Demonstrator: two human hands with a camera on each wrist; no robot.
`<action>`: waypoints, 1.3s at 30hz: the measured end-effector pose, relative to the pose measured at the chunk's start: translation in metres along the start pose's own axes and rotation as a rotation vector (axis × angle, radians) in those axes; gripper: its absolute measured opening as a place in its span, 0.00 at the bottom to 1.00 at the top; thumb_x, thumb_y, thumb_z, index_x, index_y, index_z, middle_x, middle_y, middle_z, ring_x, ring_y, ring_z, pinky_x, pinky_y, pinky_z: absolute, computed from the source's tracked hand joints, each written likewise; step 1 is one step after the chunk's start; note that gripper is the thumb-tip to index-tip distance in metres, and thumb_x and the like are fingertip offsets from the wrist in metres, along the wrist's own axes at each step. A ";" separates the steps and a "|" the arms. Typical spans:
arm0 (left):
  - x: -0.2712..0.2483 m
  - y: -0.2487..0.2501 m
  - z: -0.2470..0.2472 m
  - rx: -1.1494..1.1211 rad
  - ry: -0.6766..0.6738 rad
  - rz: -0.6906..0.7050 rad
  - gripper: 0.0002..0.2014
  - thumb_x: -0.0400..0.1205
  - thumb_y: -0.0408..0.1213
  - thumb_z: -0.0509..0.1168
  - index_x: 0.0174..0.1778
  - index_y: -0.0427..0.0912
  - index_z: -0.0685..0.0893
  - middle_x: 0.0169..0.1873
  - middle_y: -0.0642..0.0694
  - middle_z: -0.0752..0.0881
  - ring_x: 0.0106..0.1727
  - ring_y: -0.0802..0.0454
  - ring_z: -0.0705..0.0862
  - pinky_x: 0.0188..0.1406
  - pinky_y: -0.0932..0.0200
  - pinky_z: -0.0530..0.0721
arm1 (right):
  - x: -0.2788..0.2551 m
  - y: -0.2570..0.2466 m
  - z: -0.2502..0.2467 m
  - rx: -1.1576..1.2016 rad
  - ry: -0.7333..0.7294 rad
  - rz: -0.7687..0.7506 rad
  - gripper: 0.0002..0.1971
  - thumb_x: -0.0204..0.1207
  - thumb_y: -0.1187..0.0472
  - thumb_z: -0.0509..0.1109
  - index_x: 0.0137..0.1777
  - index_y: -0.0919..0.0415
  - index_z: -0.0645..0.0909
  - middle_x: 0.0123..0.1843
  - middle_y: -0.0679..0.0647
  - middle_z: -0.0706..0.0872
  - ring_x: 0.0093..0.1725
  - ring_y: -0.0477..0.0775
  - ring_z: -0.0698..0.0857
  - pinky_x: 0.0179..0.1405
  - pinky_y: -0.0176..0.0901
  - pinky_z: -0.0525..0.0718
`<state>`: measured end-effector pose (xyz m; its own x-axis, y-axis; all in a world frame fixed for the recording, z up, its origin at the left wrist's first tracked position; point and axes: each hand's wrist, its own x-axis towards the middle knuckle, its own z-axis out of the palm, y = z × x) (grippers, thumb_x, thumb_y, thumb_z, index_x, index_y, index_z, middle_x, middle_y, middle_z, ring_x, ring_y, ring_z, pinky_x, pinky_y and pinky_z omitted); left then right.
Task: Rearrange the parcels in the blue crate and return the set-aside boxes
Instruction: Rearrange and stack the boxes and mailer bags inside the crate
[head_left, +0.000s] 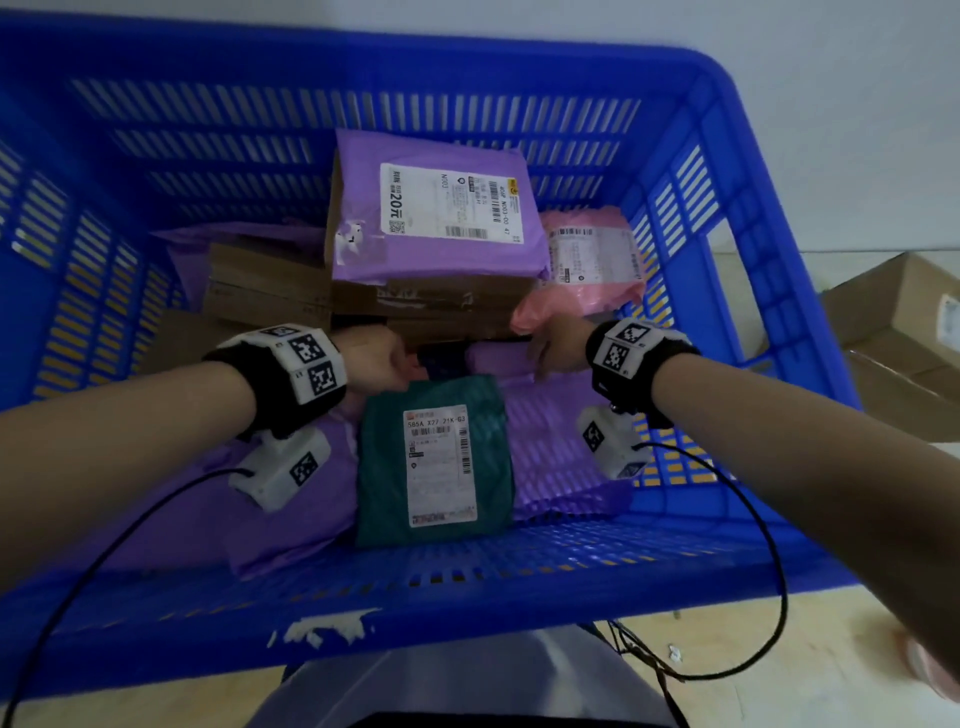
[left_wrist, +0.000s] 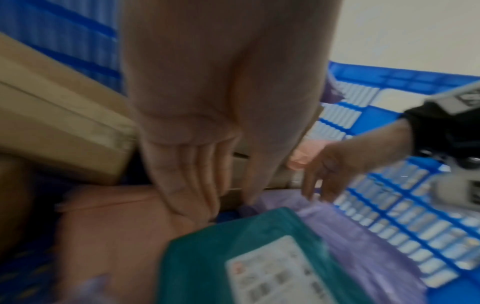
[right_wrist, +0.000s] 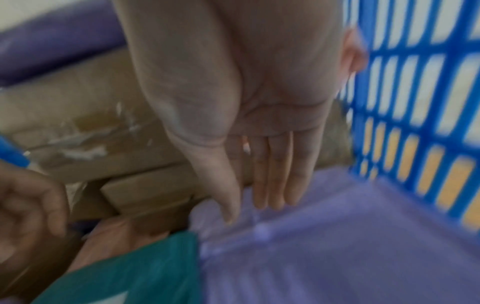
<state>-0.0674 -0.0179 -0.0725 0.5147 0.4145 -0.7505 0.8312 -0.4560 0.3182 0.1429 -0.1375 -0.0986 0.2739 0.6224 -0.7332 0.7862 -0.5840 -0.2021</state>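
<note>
Both my hands are inside the blue crate (head_left: 467, 613). A green mailer (head_left: 436, 462) with a white label lies at the front, on flat purple mailers (head_left: 561, 441). My left hand (head_left: 379, 364) is at the green mailer's far left corner, fingers (left_wrist: 192, 185) straight and pointing down at a pink parcel (left_wrist: 116, 226). My right hand (head_left: 558, 351) is at the far right, fingers (right_wrist: 270, 174) straight, their tips on the purple mailer (right_wrist: 324, 246). Neither hand holds anything. Behind them is a stack of cardboard boxes (head_left: 265, 280) topped by a labelled purple mailer (head_left: 436, 208).
A pink mailer (head_left: 587, 265) leans against the crate's right wall beside the stack. Outside the crate, on the floor to the right, lie cardboard boxes (head_left: 904, 322). The wrist cameras' cables hang over the crate's front wall. Both wrist views are blurred.
</note>
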 end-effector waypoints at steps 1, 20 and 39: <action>0.005 0.007 0.005 0.021 0.035 0.095 0.04 0.77 0.37 0.69 0.45 0.42 0.84 0.39 0.47 0.83 0.43 0.50 0.82 0.42 0.60 0.78 | -0.004 0.002 -0.007 -0.023 0.020 0.011 0.18 0.74 0.63 0.72 0.64 0.65 0.82 0.61 0.61 0.85 0.54 0.54 0.81 0.53 0.39 0.78; 0.071 0.069 0.065 0.073 0.103 0.343 0.13 0.79 0.37 0.67 0.57 0.36 0.84 0.56 0.37 0.87 0.58 0.43 0.84 0.55 0.58 0.78 | 0.001 0.037 0.015 -0.112 0.010 0.039 0.20 0.73 0.65 0.73 0.65 0.66 0.80 0.65 0.63 0.83 0.65 0.61 0.83 0.60 0.46 0.80; 0.060 0.062 0.054 -0.066 0.055 0.352 0.13 0.77 0.39 0.71 0.55 0.38 0.85 0.54 0.40 0.86 0.57 0.44 0.84 0.55 0.56 0.79 | -0.008 0.013 0.006 -0.168 0.024 -0.047 0.25 0.67 0.59 0.80 0.63 0.66 0.83 0.61 0.60 0.87 0.61 0.59 0.85 0.55 0.40 0.79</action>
<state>0.0039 -0.0639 -0.1289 0.7809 0.2841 -0.5562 0.6119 -0.5270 0.5898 0.1475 -0.1529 -0.0991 0.2461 0.6607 -0.7092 0.8794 -0.4599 -0.1233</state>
